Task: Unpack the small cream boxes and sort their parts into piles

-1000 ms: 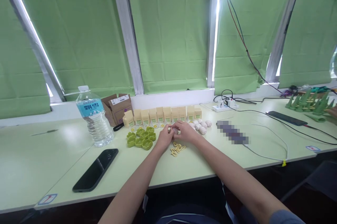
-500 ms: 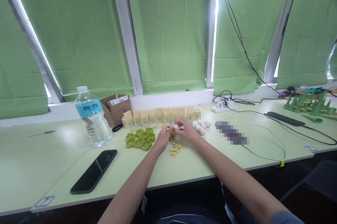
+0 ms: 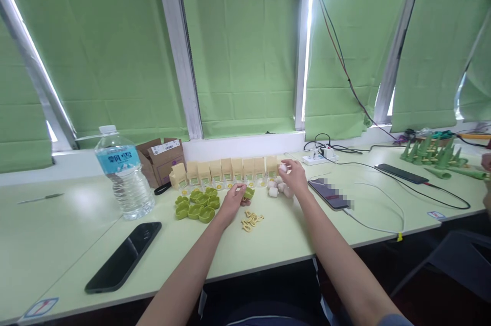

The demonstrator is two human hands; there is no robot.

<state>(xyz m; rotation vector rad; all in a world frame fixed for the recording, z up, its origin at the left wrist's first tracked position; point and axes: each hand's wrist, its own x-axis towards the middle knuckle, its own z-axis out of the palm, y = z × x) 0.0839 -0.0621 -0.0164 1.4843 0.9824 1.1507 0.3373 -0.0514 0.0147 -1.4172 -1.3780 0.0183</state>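
Observation:
My left hand [image 3: 232, 204] is closed on a small green cup [image 3: 249, 193], low over the table's middle. To its right, my right hand [image 3: 293, 177] pinches a whitish rounded piece [image 3: 283, 167] at the right end of a row of small tan boxes [image 3: 226, 168]. Below that hand lies a group of similar whitish lumps [image 3: 273, 192]. Left of my left hand stands a cluster of several green cups [image 3: 194, 211]. Several pale yellow ring-like pieces [image 3: 251, 221] lie loose between my forearms.
At left are a water bottle [image 3: 132, 190], a black phone [image 3: 125, 254] and an open cardboard box [image 3: 163, 162]. Another phone [image 3: 330, 194] with a cable lies at right, near a power strip [image 3: 320, 158]. Green cone-shaped pieces [image 3: 433, 153] stand far right, where part of another person shows.
My hands were together at the middle with a whitish piece and a green piece. My right hand has moved right with a whitish piece, while my left stays with the green cup. The view has shifted slightly.

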